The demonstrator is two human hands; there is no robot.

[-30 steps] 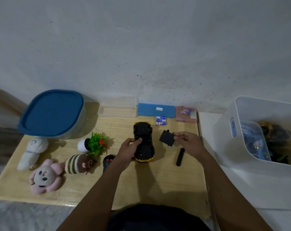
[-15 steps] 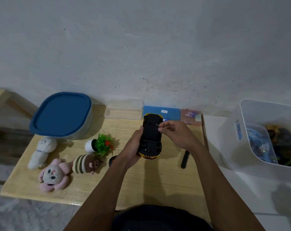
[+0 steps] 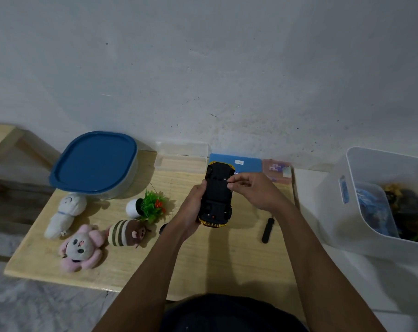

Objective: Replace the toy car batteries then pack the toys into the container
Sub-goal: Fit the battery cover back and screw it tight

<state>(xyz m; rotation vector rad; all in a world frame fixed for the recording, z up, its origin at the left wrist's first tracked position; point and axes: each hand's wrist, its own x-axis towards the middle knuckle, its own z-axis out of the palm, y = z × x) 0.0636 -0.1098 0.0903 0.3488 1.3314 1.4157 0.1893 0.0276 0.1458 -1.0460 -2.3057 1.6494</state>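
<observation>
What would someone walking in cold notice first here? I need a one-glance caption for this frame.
First, the toy car, held belly-up above the middle of the wooden table: the left hand grips its side while the right hand pinches at its underside. Next, the blue-lidded container at the back left, with plush toys lying in front of it.

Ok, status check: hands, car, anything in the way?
Left hand grips upturned toy car. Right hand pinching at its underside, item too small to tell. Screwdriver on table beside. Blue-lidded container shut; nothing blocking.
</observation>
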